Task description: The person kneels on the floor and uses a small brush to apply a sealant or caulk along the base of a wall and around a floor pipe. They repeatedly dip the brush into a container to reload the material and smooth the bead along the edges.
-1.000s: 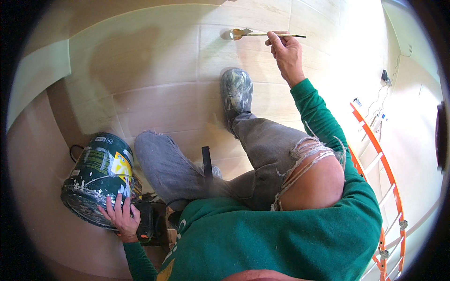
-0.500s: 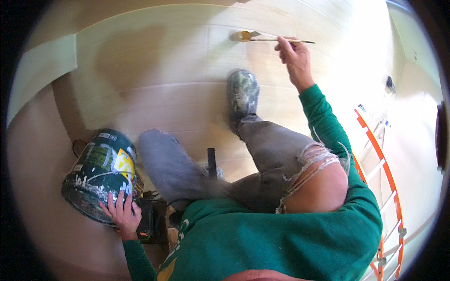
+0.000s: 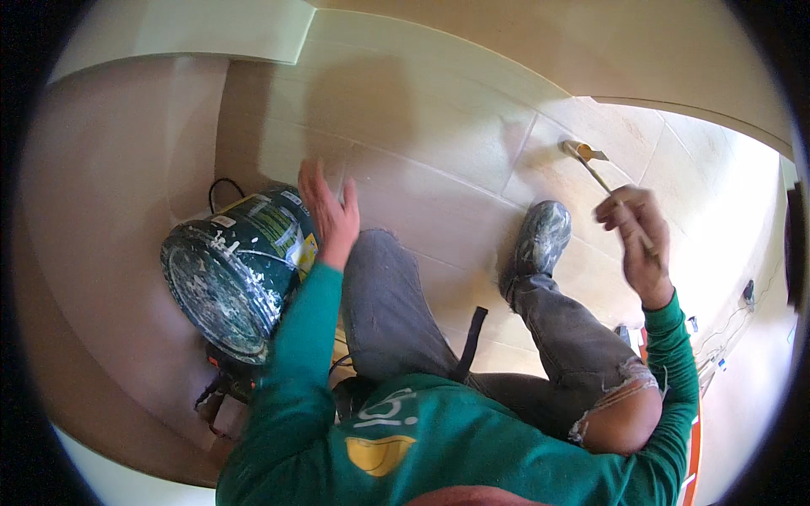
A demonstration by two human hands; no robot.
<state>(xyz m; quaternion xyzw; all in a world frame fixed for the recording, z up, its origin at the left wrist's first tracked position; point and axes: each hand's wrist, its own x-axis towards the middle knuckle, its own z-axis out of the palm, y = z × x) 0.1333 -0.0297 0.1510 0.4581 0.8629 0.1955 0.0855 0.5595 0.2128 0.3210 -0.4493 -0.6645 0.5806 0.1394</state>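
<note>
My right hand (image 3: 639,236) is closed round a thin, long stick-like tool (image 3: 601,179). The tool's far end reaches to a small yellowish round piece (image 3: 582,150) with a flat grey blade (image 3: 600,155) beside it; whether they are joined I cannot tell. My left hand (image 3: 331,211), slightly blurred, is raised beside a dark green bucket (image 3: 270,223) with its fingers stretched and thumb apart, nothing in it. White paint is smeared and splashed over the bucket's round end face (image 3: 215,291) and its side.
A dark power-tool-like item (image 3: 232,371) sits partly hidden behind the bucket. Pale walls (image 3: 118,160) rise at left and far side above the tiled floor (image 3: 447,143). My paint-stained shoe (image 3: 544,236) stands mid-floor. At right lie cables (image 3: 734,325) and an orange ladder rail (image 3: 693,447).
My left hand has come off the bucket and swung up and away from it. The view has turned, so everything sits further right. My right hand still holds the tool.
</note>
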